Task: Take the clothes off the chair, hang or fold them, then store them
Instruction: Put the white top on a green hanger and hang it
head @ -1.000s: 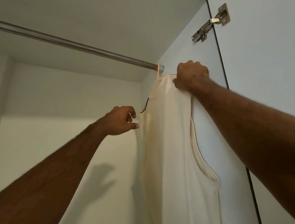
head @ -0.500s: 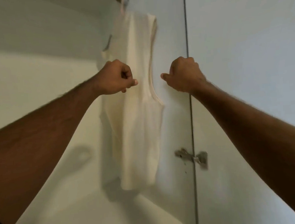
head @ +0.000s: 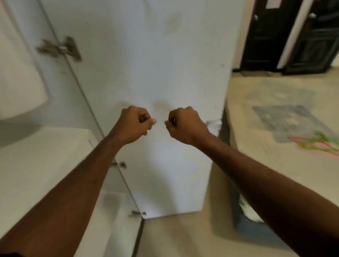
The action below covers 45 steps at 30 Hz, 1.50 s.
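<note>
A cream sleeveless top (head: 7,66) hangs inside the open wardrobe at the upper left; only its lower part shows, and its hanger is out of frame. My left hand (head: 136,125) and my right hand (head: 184,125) are held out side by side in front of the open white wardrobe door (head: 148,49). Both are curled into loose fists with nothing in them. They are well to the right of the top and below it. The chair is not in view.
A white wardrobe shelf (head: 35,159) lies at the lower left. Metal hinges (head: 61,48) sit on the door's inner edge. Green and pink hangers (head: 326,146) lie on a grey cloth (head: 289,119) on the beige floor at the right. Dark doors (head: 294,27) stand beyond.
Both hands let go of the hung top and came down and back, closed. My view has swung down and right, from the rail to the door and the floor.
</note>
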Tool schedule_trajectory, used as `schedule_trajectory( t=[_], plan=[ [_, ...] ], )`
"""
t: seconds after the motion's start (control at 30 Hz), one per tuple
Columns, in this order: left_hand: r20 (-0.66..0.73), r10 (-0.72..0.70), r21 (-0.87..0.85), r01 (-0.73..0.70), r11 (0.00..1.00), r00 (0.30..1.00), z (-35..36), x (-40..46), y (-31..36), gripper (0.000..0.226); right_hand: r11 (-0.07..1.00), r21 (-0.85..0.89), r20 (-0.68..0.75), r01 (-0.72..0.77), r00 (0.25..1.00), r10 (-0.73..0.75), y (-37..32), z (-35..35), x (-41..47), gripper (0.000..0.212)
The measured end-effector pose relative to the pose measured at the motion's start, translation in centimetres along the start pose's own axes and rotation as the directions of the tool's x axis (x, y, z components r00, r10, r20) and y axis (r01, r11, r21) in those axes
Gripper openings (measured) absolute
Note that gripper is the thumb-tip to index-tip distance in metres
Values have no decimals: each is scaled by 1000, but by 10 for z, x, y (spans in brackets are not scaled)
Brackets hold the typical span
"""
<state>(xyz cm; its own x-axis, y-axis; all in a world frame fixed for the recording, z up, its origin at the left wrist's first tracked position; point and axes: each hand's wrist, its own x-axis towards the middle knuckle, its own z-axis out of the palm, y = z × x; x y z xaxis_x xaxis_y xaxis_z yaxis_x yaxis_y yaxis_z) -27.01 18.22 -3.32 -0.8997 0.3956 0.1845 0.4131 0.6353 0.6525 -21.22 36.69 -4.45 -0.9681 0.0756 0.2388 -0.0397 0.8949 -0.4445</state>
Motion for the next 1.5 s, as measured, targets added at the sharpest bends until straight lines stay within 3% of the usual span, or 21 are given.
schedule_trajectory(
  t=[0.13, 0.3, 0.4, 0.5, 0.67, 0.93, 1.27, 1.5],
  plan=[
    [215, 0, -67, 14, 998, 977, 148, -14, 29, 20, 961, -54, 112, -272, 954, 277, 131, 24, -83, 26],
    [446, 103, -86, -72, 994, 889, 312, -10, 94, 26, 801, -101, 158, -590, 786, 598, 289, 15, -178, 30],
    [506, 186, -117, -147, 982, 842, 401, 0, 154, 39, 691, -95, 134, -717, 678, 722, 376, -12, -228, 27],
    [571, 215, -167, -144, 975, 792, 478, 12, 213, 31, 602, -99, 115, -792, 592, 798, 450, -46, -266, 25],
    [601, 241, -245, -112, 963, 762, 569, 31, 295, 23, 518, -88, 44, -851, 516, 855, 545, -104, -299, 27],
    [676, 358, -289, -215, 933, 643, 677, 55, 400, 24, 419, -43, -7, -907, 420, 908, 645, -159, -323, 22],
    [722, 440, -349, -267, 898, 534, 836, 120, 532, 25, 247, -15, -94, -969, 247, 964, 808, -248, -347, 30],
    [761, 465, -374, -281, 884, 452, 954, 168, 641, 26, 136, 86, -184, -987, 118, 976, 926, -317, -370, 23]
  ],
)
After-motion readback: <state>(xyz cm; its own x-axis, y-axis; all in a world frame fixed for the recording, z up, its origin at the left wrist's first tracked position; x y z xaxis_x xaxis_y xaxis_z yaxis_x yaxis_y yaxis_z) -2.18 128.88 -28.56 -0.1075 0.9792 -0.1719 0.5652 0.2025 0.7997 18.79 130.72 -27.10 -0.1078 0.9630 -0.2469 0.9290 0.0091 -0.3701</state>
